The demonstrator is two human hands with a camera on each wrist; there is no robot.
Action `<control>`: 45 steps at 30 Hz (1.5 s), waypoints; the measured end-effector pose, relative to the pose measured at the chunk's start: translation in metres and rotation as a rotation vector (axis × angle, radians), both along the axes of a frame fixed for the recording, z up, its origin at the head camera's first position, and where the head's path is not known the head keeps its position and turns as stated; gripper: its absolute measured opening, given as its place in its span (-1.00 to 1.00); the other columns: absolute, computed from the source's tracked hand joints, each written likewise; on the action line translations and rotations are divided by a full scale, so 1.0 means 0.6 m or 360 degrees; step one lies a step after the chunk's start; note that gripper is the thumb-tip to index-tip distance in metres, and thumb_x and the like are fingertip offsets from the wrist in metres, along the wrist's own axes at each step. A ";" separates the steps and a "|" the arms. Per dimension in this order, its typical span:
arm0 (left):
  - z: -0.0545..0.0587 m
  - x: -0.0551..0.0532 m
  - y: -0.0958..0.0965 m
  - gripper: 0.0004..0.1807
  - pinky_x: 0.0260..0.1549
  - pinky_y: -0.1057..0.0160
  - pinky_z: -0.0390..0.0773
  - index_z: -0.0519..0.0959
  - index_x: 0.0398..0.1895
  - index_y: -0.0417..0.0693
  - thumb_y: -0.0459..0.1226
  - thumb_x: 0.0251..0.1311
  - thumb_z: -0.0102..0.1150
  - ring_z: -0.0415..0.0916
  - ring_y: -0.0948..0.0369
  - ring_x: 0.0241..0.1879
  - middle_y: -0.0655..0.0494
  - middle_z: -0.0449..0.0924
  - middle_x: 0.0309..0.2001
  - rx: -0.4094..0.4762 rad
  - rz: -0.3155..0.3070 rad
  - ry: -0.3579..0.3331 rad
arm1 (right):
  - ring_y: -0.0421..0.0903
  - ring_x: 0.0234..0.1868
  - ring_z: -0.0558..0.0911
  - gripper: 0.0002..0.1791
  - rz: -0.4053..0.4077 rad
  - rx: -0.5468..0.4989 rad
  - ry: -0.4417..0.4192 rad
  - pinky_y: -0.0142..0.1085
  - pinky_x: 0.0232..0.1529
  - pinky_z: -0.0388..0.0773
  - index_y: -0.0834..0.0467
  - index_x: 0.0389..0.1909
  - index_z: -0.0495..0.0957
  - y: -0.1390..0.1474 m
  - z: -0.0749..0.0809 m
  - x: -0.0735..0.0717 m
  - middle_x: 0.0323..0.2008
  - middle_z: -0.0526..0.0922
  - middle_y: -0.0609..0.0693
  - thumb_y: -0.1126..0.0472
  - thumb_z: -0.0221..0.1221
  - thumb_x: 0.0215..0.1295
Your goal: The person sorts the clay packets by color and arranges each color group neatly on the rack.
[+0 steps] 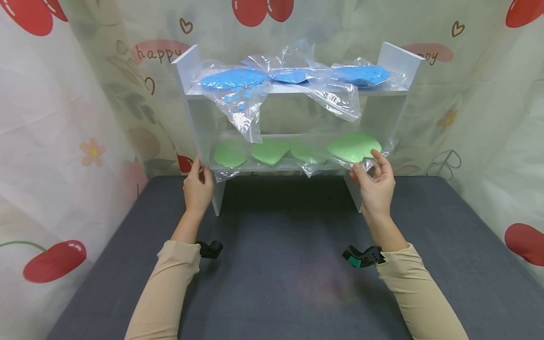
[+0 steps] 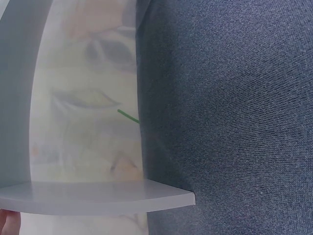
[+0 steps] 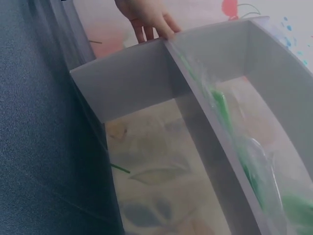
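A white two-tier rack (image 1: 297, 93) stands on the table. My left hand (image 1: 198, 189) rests against the outside of its left panel at the lower shelf's height; the right wrist view shows this hand (image 3: 149, 17) touching the panel's edge. In the left wrist view only a fingertip (image 2: 10, 223) appears. At the lower shelf's right end, my right hand (image 1: 376, 186) pinches the front edge of a clear plastic bag with green contents (image 1: 354, 147) between thumb and fingers. Several similar green-filled bags (image 1: 269, 151) lie left of it.
On the upper shelf lie clear bags with blue contents (image 1: 235, 79), their loose ends hanging over the front. A dark grey cloth (image 1: 280, 264) covers the table. Patterned curtains (image 1: 63, 141) surround it at the back and sides.
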State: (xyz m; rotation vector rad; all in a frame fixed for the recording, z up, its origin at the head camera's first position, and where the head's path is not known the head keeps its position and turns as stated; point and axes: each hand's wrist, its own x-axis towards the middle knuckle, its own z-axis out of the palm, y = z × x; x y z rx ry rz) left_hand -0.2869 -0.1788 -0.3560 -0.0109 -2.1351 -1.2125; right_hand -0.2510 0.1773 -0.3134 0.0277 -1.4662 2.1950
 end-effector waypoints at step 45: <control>-0.005 -0.002 -0.001 -0.55 -0.18 -0.10 0.56 0.35 0.30 0.01 -0.28 0.33 -0.10 0.60 -0.07 -0.02 -0.20 0.59 0.03 -0.0013 0.0016 0.0028 | -0.34 -0.56 0.61 -0.51 -0.0071 0.0246 -0.0194 -0.54 -0.41 0.59 0.36 0.19 0.38 0.019 -0.040 -0.040 -0.55 0.50 -0.13 0.40 0.13 0.21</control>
